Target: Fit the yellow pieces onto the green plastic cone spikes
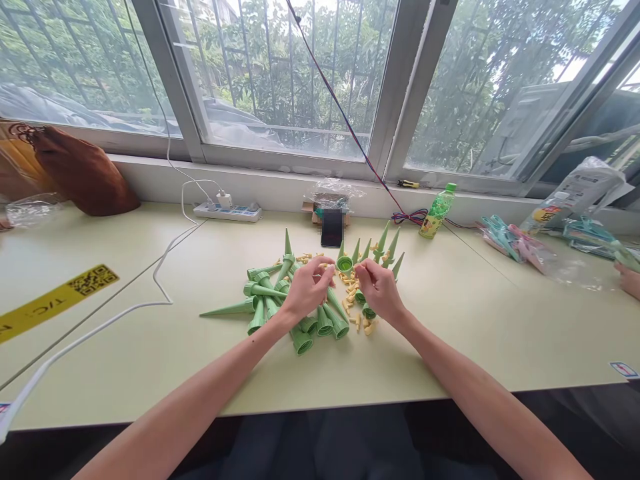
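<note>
Both my hands are over a spread of green plastic cone-shaped spikes and small yellow plastic pieces. My left hand is above the pile of green spikes, its fingers curled in and the tips brought together; what they hold, if anything, is hidden. My right hand is closed in a pinch over the yellow pieces, and I cannot make out what is in it. Between the hands a green spike shows its round open end. Several spikes stand point up behind my right hand.
A phone leans on a small box at the back. A power strip with a white cable lies to the left. At right are a green drink bottle and bagged plastic items. Another person's hand shows at far right.
</note>
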A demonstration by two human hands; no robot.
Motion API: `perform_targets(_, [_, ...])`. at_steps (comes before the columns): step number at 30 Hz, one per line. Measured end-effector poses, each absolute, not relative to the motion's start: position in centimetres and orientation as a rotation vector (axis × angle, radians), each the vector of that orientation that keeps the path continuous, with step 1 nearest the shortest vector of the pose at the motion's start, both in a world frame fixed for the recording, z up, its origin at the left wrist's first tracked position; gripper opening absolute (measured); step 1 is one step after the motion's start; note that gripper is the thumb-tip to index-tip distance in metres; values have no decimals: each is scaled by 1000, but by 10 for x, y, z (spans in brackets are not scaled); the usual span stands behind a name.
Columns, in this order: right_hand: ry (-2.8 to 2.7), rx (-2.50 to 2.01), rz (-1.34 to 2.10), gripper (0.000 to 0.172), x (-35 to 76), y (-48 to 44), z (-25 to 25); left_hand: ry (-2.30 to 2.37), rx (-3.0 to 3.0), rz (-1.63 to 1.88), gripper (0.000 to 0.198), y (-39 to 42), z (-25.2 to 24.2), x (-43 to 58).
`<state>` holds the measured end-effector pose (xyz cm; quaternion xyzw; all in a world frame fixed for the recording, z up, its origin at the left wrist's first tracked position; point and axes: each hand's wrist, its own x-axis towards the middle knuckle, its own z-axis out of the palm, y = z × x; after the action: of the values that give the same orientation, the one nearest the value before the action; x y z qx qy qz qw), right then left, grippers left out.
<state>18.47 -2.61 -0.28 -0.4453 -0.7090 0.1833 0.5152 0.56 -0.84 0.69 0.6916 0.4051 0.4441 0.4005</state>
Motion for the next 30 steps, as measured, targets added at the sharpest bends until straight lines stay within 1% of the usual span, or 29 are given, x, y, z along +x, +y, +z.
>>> perform_targets(4, [-1738, -1086, 428, 35, 185, -27, -2, 914, 1554, 1018, 60, -6, 7, 6])
perform_targets(10, [-1824, -1060, 399, 36, 184, -28, 0, 865, 1359, 846, 70, -8, 13, 6])
perform_targets(16, [-1872, -1031, 406, 36, 184, -29, 1, 834, 1369, 834, 67, -10, 13, 7])
perform_targets(23, [-1840, -1029, 529, 36, 184, -29, -2, 763, 1421, 843, 61, -12, 13, 6])
perform_targets(30, [-1821, -1028, 564, 36, 185, -28, -3, 742, 1466, 840, 58, -10, 8, 6])
